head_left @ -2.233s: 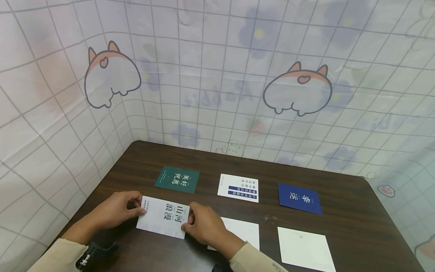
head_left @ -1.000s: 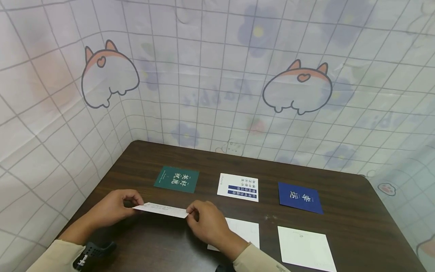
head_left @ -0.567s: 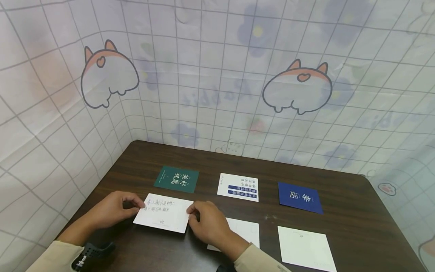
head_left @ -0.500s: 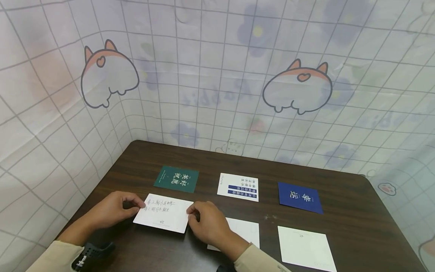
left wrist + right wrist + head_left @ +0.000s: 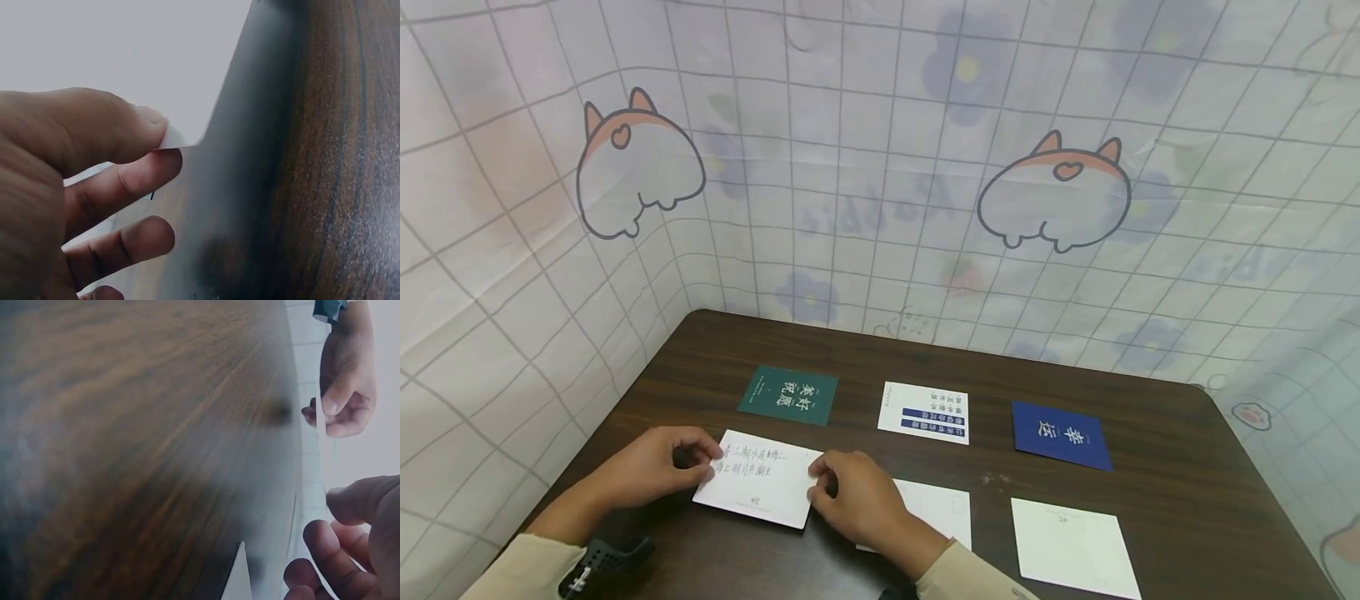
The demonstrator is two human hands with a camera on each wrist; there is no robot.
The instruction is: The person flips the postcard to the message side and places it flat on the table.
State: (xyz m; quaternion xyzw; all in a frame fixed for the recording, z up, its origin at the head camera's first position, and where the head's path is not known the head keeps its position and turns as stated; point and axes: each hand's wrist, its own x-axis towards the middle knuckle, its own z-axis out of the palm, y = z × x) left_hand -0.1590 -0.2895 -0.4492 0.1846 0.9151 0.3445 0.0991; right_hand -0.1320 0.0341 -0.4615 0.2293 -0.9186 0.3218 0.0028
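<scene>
A white postcard [image 5: 767, 487] with handwritten lines on its upper face is held between both hands over the left front of the table. My left hand [image 5: 658, 467] pinches its left edge; in the left wrist view, the thumb [image 5: 125, 128] lies on top and a finger beneath the corner. At the opposite edge, my right hand [image 5: 857, 492] pinches between thumb and fingers. The right wrist view shows the postcard edge-on, raised off the tabletop. Its underside is hidden in the head view.
Behind it on the dark wooden table [image 5: 715, 342] lie a green card [image 5: 788, 396], a white card with blue bands [image 5: 923, 412] and a blue card [image 5: 1060, 435]. A white card [image 5: 943, 512] is partly under the right forearm, with a cream card [image 5: 1075, 546] farther right.
The postcard has flipped from its printed face with large characters, through edge-on, to the handwritten face. Most recently its near edge has dipped slightly. Both hands kept hold; the other cards stayed put.
</scene>
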